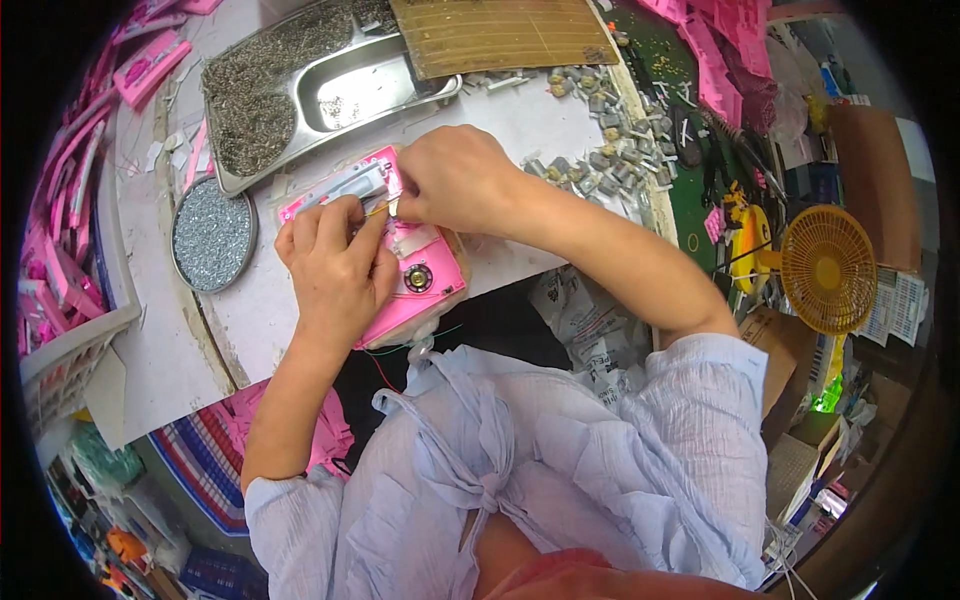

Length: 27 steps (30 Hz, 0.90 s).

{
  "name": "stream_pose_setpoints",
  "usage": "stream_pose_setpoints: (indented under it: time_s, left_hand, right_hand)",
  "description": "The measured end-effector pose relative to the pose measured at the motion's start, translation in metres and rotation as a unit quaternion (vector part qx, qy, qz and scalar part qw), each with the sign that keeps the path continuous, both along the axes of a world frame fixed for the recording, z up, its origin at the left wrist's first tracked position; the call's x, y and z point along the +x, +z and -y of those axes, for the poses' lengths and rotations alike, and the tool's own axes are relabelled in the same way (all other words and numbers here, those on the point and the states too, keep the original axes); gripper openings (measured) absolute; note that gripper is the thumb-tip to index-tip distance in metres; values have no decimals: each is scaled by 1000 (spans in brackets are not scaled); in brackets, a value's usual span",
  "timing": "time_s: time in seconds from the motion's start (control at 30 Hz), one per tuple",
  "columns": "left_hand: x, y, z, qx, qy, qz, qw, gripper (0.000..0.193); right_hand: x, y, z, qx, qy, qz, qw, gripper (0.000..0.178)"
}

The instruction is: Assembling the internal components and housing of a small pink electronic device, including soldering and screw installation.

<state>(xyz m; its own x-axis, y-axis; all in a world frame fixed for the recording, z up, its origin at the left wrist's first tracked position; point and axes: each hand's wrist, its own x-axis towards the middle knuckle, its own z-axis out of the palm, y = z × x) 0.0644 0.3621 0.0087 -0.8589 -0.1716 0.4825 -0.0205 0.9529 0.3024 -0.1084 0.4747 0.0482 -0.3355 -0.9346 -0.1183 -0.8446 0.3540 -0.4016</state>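
Observation:
A bright pink plastic housing (440,262) lies in front of me on a pale padded support, tilted on the table. A small round black speaker (417,278) sits in its near part, and a grey strip-shaped part (347,188) lies along its far part. My left hand (338,262) rests over the left side of the housing, fingers curled and closed. My right hand (448,182) reaches in from the right, fingertips pinched at the housing's upper right. A thin yellowish wire (377,209) shows between the two hands' fingertips. What each hand pinches is hidden by the fingers.
A metal tray (243,183) of tiny screws stands beyond, beside a round dish (213,237) of small silvery pieces. Small grey motors (612,150) lie scattered at right, near a brown board (508,38). A crate (100,335) of pink parts is left; a yellow fan (828,268) right.

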Motion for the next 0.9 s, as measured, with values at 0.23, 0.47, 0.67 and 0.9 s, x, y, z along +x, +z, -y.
stream_pose_setpoints:
  time_s: [0.23, 0.47, 0.67, 0.9]
  left_hand:
    - [-1, 0, 2, 9, 0, 13, 1000, 30]
    - [2, 7, 3, 61, -3, -7, 998, 30]
    - [3, 12, 23, 77, -61, -9, 995, 34]
    - [-5, 8, 37, 35, -106, 10, 994, 41]
  right_hand:
    - [13, -1, -1, -15, 224, -200, 954, 11]
    - [-105, 6, -29, -181, -26, -18, 983, 24]
    - [-359, -2, -27, -319, -472, 138, 810, 34]
    - [-364, 9, 11, -280, -398, -181, 855, 24]
